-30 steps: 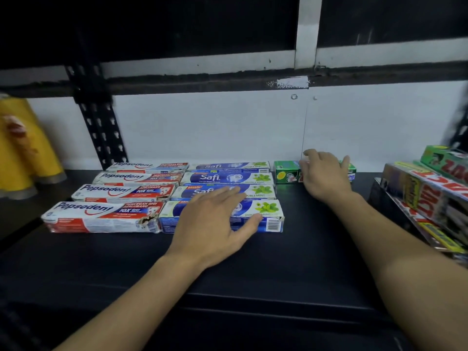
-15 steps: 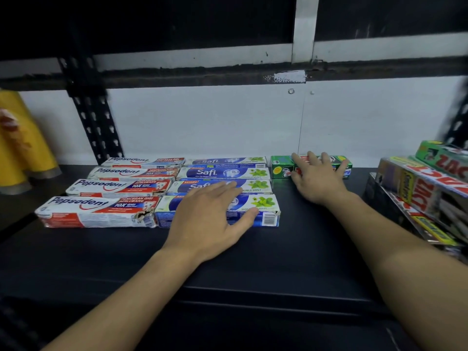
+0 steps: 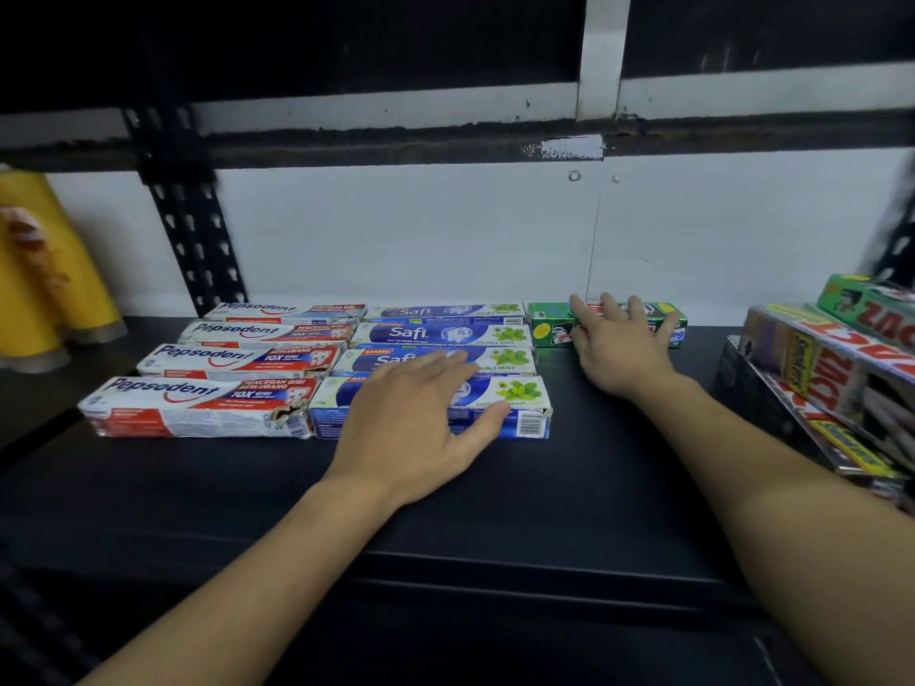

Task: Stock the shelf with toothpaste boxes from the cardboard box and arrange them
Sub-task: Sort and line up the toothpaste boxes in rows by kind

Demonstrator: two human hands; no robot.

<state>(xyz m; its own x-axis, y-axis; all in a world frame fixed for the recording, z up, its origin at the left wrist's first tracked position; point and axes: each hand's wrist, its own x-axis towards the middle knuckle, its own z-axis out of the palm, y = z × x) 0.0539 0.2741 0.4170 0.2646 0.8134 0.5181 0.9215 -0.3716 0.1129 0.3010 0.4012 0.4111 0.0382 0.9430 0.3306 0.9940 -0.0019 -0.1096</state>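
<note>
On the black shelf [image 3: 569, 467] lie several red-and-white Pepsodent boxes [image 3: 198, 406] in a column at the left. Beside them several blue Safi boxes [image 3: 515, 396] form a second column. My left hand [image 3: 411, 418] rests flat, fingers spread, on the nearest Safi boxes. A green toothpaste box [image 3: 547, 325] lies at the back against the white wall. My right hand [image 3: 619, 344] lies on it with fingers spread over its top, pressing rather than gripping. The cardboard box is out of view.
A slanted stack of green, yellow and red packs [image 3: 841, 368] fills the right edge. Yellow bottles [image 3: 44, 279] stand at the far left. A black perforated upright [image 3: 193, 230] rises behind the Pepsodent boxes. The upper shelf beam [image 3: 396, 141] runs overhead.
My right hand has uncurled and now lies with fingers spread on the green box. The left hand has stayed on the Safi boxes.
</note>
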